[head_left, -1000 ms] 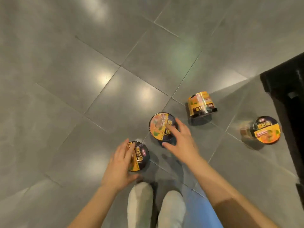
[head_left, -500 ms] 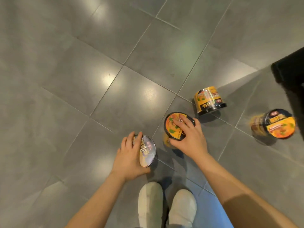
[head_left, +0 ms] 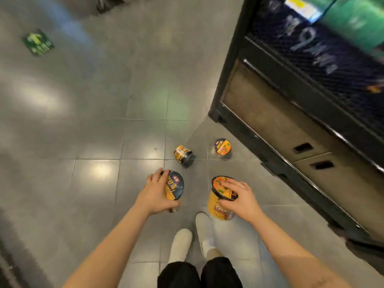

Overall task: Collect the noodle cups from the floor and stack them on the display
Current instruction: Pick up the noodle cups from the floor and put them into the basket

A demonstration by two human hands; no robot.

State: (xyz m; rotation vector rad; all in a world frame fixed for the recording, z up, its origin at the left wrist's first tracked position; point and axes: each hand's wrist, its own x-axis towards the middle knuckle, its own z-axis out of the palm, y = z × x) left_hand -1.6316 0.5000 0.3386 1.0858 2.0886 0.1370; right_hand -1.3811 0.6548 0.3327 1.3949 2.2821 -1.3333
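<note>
Left hand (head_left: pixel 154 193) gripped a dark-lidded noodle cup (head_left: pixel 174 188), tilted on its side, lid facing right, held clear of the grey tiled floor (head_left: pixel 83 132). Right hand (head_left: pixel 239 198) clamped over the lid rim of an orange noodle cup (head_left: pixel 218 206), upright, above the white shoes (head_left: pixel 193 240). 2 more cups lay farther off on the floor: 1 toppled (head_left: pixel 182 155), 1 upright (head_left: pixel 222 149), near the black display (head_left: pixel 291 113) at right.

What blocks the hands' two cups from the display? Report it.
Nothing visible does. The left hand grips the dark-lidded cup, the right hand grips the orange cup, and only bare floor lies between them and the display.
</note>
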